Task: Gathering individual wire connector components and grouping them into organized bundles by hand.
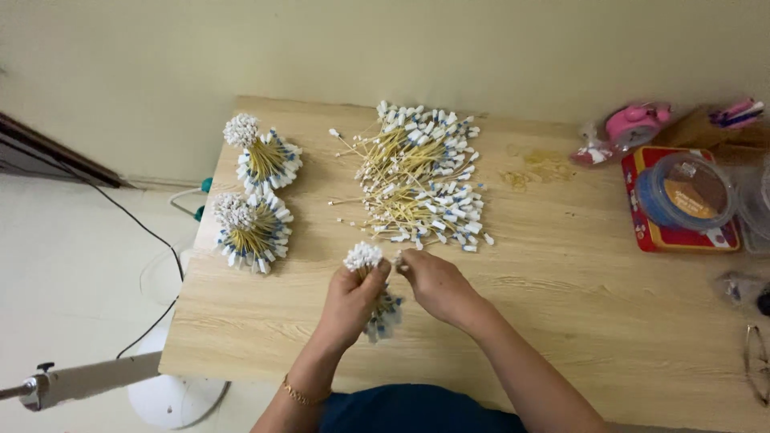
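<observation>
My left hand (351, 301) grips a bundle of thin yellow sticks with white tips and blue-and-white tags (370, 285), held upright just above the wooden table (561, 305). My right hand (435, 282) pinches a single stick at its fingertips, right beside the top of the bundle. A loose pile of the same sticks (421, 172) lies spread out beyond both hands. Two finished bundles rest at the table's left edge, one farther back (262, 154) and one nearer (250, 224).
At the right stand a red tin (650, 232) with a round blue-rimmed container (686, 192) on it, a pink alarm clock (636, 123), small plastic bags and eyeglasses (755, 361). A cable and a white fan base lie on the floor at the left.
</observation>
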